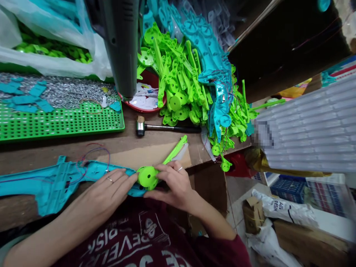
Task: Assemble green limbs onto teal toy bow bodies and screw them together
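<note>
A long blue plastic shell part [63,181] lies along the near edge of the table, with thin red and blue wires on it. My left hand [111,189] rests over its right end, fingers stretched out and close together, tips at the rim of a green disc. That round green disc [148,177] belongs to a light-green plastic arm [175,150] pointing up and right. My right hand [174,185] grips the disc end from the right, thumb low and fingers above. A translucent strip [180,152] lies along the arm. My left thumb is hidden.
Behind lie a hammer [167,128], a red bowl [144,108] of white pieces, and a green perforated tray [61,124] of small metal parts. Green arms [180,85] and blue shells [205,48] are piled up. A dark power tool [121,44] hangs overhead. Cardboard [128,155] lies beneath the work.
</note>
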`<state>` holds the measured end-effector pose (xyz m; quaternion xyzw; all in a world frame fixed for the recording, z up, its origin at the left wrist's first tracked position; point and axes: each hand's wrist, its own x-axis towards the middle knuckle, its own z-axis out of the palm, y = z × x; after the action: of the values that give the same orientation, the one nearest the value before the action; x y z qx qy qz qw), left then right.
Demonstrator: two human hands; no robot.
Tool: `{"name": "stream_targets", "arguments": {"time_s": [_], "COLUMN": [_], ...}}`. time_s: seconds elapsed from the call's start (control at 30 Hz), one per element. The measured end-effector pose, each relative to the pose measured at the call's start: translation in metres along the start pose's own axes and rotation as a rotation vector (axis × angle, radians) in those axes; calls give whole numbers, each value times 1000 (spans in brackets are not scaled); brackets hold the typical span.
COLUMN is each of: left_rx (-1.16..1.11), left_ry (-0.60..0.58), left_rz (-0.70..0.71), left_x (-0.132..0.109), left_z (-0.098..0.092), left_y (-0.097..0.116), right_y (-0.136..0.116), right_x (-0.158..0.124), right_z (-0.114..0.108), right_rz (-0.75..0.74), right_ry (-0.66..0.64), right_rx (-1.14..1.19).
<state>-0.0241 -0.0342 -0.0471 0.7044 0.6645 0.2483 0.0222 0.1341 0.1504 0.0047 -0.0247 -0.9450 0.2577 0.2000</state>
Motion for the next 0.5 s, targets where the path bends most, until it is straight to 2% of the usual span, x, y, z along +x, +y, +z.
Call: {"name": "stream_targets", "arguments": {"time_s": [0.1,0.3,0.5], "left_rx": [-77,-70,12], "left_ry": [3,9,-108], "left_rz": [-15,6,51], "left_x": [-6,-1,3], "left_z": [0,-8,-14], "left_y": [-3,-3,-1], "right_y": [6,1,8], "right_x": [-2,4,9], "right_z": [6,-3,-7], "right_rz": [2,17,-74], "right_ry": [-54,-132,-206], "right_rx": [-22,-80,-69]}}
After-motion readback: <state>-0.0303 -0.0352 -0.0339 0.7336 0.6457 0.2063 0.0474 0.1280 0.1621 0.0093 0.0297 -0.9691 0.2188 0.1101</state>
